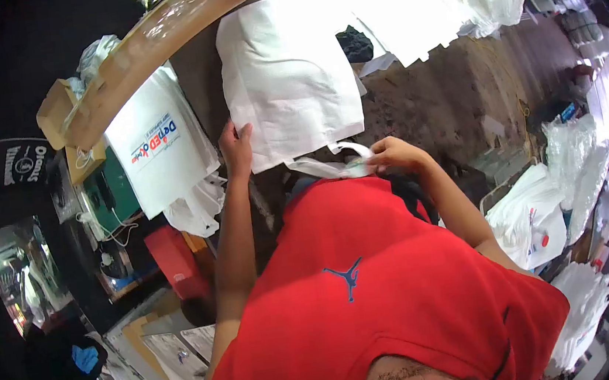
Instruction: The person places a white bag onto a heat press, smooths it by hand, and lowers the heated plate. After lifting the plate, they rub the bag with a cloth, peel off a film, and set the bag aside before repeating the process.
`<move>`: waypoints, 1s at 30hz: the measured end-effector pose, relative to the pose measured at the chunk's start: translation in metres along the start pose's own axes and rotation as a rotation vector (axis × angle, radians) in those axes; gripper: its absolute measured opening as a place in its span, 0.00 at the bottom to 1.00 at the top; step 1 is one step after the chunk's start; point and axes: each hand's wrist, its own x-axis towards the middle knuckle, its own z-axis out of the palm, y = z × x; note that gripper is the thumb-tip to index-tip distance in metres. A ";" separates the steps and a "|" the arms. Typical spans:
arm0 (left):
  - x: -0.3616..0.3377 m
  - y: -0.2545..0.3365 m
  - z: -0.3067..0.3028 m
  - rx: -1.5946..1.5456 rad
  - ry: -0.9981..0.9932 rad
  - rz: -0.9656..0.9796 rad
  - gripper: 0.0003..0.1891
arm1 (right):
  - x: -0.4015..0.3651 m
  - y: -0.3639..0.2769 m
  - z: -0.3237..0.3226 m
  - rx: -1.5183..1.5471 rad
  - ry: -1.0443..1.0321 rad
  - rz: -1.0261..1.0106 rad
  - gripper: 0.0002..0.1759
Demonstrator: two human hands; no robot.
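A white fabric tote bag (289,80) lies flat in front of me, its handle end toward my body. My left hand (238,149) grips its left edge, with the thumb on top of the cloth. At the near end, my right hand (396,154) has its fingers closed on the bag's handle strap (321,167). The strap bends in a loop near my red shirt. More white material (419,7) lies beyond and to the right, washed out by glare.
Printed white bags (155,142) hang or lie at the left, beside a curved tan bar (149,54) that crosses the upper left. Piled white bags (526,215) and clear plastic packs (575,154) stand at the right. A red box (177,263) is by my left arm.
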 end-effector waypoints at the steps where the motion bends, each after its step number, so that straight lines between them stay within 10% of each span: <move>1: 0.001 0.001 -0.003 0.000 0.011 -0.006 0.13 | 0.013 0.021 -0.013 -0.009 -0.009 0.002 0.14; 3: 0.002 0.005 -0.008 0.091 0.085 -0.016 0.13 | 0.037 0.051 -0.032 -0.776 0.323 -0.188 0.17; 6: -0.006 -0.028 -0.001 0.116 0.204 -0.037 0.15 | 0.037 0.003 -0.026 0.144 0.335 -0.140 0.28; 11: -0.030 -0.022 0.004 -0.044 0.391 -0.062 0.18 | 0.049 -0.030 0.001 0.161 0.165 -0.091 0.31; 14: -0.032 -0.021 -0.012 0.063 0.337 -0.094 0.20 | 0.047 -0.040 0.016 -0.592 0.893 -0.356 0.28; 17: -0.029 -0.012 -0.025 0.303 0.225 -0.200 0.21 | 0.024 -0.099 0.039 -0.339 0.777 -0.558 0.35; 20: -0.029 -0.018 -0.024 0.396 0.216 -0.163 0.18 | 0.055 -0.114 0.047 -0.512 0.222 -0.463 0.54; 24: -0.027 -0.026 -0.023 0.363 0.247 -0.158 0.18 | 0.083 -0.097 0.055 -0.681 0.124 -0.478 0.43; 27: -0.028 -0.022 -0.021 0.347 0.257 -0.183 0.18 | 0.073 -0.085 0.063 -0.674 0.725 -0.620 0.34; 30: -0.026 -0.032 -0.024 0.430 0.248 -0.141 0.18 | 0.088 -0.104 0.051 -0.684 0.909 -0.702 0.29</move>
